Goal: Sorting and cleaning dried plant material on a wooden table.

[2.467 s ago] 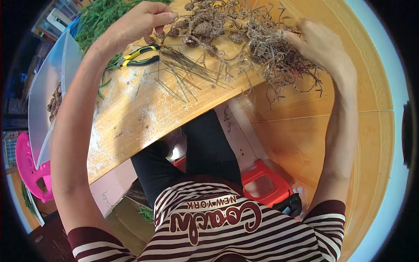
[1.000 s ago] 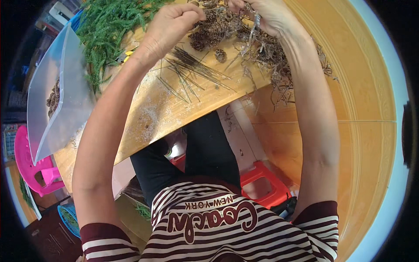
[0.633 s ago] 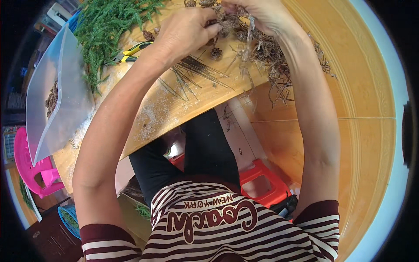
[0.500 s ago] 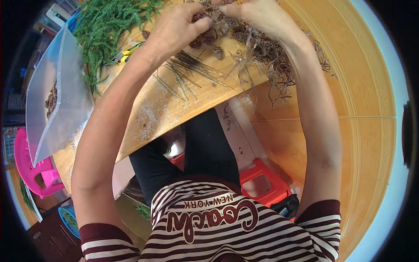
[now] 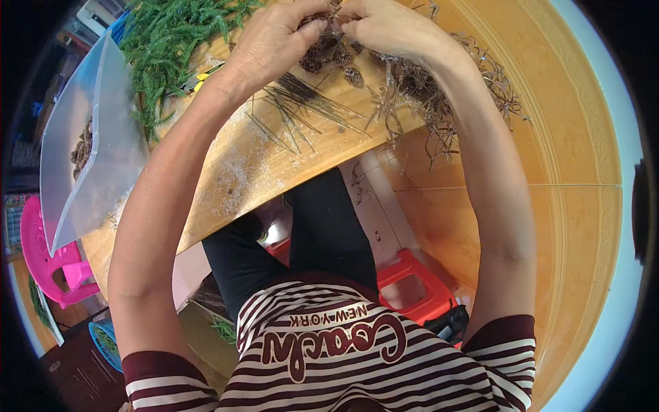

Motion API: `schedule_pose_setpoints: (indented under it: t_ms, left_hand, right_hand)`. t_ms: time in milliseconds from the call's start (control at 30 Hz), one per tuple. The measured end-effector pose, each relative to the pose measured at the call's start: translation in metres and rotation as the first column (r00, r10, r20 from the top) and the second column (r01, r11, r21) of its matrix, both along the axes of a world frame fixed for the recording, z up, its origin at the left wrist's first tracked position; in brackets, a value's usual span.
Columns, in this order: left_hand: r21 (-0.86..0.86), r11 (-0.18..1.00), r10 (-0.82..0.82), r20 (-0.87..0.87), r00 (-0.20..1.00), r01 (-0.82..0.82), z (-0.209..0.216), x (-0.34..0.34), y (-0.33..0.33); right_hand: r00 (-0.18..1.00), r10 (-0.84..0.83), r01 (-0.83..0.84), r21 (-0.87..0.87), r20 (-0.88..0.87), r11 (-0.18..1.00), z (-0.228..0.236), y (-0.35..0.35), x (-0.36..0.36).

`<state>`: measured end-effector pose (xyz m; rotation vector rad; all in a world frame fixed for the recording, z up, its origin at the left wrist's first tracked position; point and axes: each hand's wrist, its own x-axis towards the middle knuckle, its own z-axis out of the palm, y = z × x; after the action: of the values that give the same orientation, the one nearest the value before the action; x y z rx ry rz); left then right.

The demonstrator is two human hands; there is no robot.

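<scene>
At the far side of the wooden table, both of my hands come together over a bunch of small brown pine cones [image 5: 314, 60]. My left hand [image 5: 281, 36] is closed, its thumb and fingers gripping the bunch from the left. My right hand [image 5: 395, 29] pinches at the top of the same bunch, though its fingertips are partly hidden. A single pine cone [image 5: 353, 77] hangs or lies just below. Thin dark wire stems [image 5: 309, 103] are spread on the table under my hands. Beside my right wrist lies a tangle of dry brown twigs and cones [image 5: 429, 93].
Green artificial pine sprigs [image 5: 165, 48] heap up at the far left, with yellow-handled pliers [image 5: 200, 82] nearby. A translucent plastic bin [image 5: 113, 165] holding pine cones stands at the table's left. White grains dot the tabletop [image 5: 274, 168]. A pink chair [image 5: 34, 226] and red stool [image 5: 419, 285] are below.
My hands and the bunch of pine cones have shifted slightly, with my right hand moving left so the two hands are closer together. More of the cones shows below my fingers.
</scene>
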<state>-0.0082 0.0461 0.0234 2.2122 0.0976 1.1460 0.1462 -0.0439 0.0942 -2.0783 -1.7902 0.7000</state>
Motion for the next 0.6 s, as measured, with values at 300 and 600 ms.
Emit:
schedule_pose_setpoints:
  t_ms: [300, 600]
  left_hand:
    - [0.215, 0.917, 0.397, -0.577, 0.714, -0.337, 0.011, 0.011, -0.001]
    - [0.368, 0.665, 0.745, -0.267, 0.611, -0.65, 0.027, -0.106, 0.072]
  right_hand:
    - [0.995, 0.013, -0.037, 0.232, 0.101, 0.972, -0.027, 0.0, -0.003]
    - [0.996, -0.047, 0.05, 0.035, -0.081, 0.998, -0.005, -0.023, -0.002]
